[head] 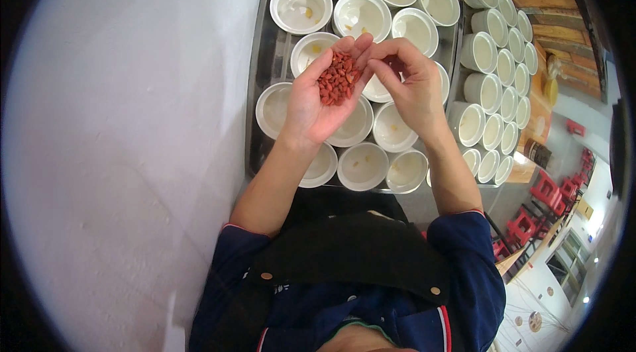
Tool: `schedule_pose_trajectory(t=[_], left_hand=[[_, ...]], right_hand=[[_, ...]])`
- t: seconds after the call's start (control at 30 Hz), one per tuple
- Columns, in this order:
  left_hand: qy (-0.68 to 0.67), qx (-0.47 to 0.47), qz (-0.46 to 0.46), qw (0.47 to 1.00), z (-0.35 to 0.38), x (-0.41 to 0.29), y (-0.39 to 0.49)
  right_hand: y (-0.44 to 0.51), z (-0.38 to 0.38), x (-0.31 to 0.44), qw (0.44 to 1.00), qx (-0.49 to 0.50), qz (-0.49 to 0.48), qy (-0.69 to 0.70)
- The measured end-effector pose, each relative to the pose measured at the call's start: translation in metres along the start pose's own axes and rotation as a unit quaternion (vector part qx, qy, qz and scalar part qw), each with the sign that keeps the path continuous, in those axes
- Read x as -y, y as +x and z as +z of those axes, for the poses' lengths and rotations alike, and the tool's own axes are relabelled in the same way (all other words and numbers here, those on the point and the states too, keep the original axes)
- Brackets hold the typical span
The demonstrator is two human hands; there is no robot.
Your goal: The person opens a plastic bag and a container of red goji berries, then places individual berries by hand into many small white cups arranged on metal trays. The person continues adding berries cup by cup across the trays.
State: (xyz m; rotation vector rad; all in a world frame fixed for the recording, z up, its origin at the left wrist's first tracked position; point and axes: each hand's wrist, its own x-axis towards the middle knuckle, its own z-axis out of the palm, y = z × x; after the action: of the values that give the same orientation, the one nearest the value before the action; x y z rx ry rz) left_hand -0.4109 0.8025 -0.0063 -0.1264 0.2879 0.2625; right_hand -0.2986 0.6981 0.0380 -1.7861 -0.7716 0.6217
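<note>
My left hand (310, 111) is cupped palm up around a heap of dried red goji berries (339, 79). Close against its fingertips is my right hand (417, 88), thumb and index finger brought together. Whether a berry sits between those fingertips is too small to tell. Both hands hover over rows of round white cups (362, 165), which stand upright on a metal tray (278, 56). Small yellowish pieces lie at the bottom of many cups, such as the cup (301, 7) at the upper left. My hands and forearms partly hide several cups in the middle.
A second metal tray of white cups (479, 51) stands directly to the right. A pale wall (124, 103) runs along the left side. Further right are a wooden tabletop (539, 103), a dark container (538, 152) and red stools (546, 190).
</note>
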Motion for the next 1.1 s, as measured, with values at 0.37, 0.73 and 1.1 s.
schedule_pose_trajectory(t=[0.37,0.73,1.1], left_hand=[[0.026,0.022,-0.01,0.999,-0.003,0.003,0.0],[0.07,0.008,-0.011,0.997,-0.005,0.006,-0.001],[0.023,0.004,-0.008,1.0,-0.002,0.002,0.001]], right_hand=[[-0.009,0.004,0.001,0.95,-0.008,-0.199,-0.24],[-0.007,0.005,-0.001,0.941,0.003,-0.22,-0.257],[-0.01,-0.004,0.003,0.955,0.026,-0.177,-0.236]])
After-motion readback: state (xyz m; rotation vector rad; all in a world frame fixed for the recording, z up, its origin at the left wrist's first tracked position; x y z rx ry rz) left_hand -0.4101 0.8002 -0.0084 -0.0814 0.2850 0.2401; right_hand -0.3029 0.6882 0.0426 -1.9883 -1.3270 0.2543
